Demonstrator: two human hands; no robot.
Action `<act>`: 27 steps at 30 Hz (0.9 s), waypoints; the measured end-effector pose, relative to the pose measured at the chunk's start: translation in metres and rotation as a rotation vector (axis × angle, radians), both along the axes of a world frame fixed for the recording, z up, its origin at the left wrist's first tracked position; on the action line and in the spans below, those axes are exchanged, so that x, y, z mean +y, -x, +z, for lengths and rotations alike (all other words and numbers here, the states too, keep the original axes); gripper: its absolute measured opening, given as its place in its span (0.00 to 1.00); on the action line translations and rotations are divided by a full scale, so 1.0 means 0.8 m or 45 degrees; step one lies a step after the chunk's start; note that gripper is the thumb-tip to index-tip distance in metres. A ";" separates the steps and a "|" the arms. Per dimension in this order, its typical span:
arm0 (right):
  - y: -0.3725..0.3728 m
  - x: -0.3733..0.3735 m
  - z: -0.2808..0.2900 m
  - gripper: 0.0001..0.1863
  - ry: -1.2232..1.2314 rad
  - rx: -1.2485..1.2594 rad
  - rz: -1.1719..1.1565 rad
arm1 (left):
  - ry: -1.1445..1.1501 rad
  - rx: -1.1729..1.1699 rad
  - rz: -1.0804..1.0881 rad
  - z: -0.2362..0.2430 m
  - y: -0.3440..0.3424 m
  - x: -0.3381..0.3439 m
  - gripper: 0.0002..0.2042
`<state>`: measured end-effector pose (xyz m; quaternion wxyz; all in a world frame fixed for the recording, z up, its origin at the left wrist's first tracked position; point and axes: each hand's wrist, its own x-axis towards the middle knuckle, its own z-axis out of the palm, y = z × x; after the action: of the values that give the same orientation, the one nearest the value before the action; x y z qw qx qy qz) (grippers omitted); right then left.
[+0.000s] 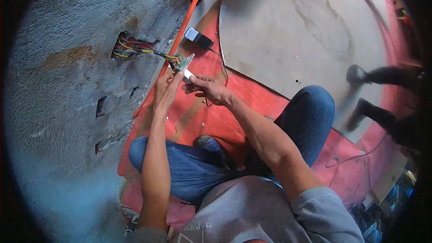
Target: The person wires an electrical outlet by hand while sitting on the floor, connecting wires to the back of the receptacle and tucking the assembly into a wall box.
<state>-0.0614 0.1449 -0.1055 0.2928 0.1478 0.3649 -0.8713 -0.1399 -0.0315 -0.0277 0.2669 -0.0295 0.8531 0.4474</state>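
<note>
Head view: knees (180,162) folded on the red mat (252,94), forearms reaching out so both hands meet at the wall (67,108). Left hand (165,91) pinches a small greenish fitting (183,62) steady, close enough for its short wires. Right hand (210,89) grips a white tool (189,74) against it; its tip is hidden. Wires (135,48) vanish into the hole; what lies behind is dark.
</note>
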 end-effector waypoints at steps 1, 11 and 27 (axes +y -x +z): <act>0.000 -0.001 -0.001 0.26 0.017 0.033 -0.037 | -0.001 -0.003 -0.003 0.004 -0.001 0.004 0.20; 0.013 -0.002 0.000 0.20 -0.121 0.193 0.013 | 0.005 -0.046 0.118 0.013 0.006 -0.008 0.23; 0.018 -0.010 0.004 0.26 -0.175 0.267 0.014 | -0.129 -0.119 0.164 0.010 0.014 -0.017 0.20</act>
<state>-0.0759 0.1366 -0.1027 0.2472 0.0736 0.4532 -0.8533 -0.1513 -0.0448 -0.0196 0.2782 -0.0914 0.8124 0.5043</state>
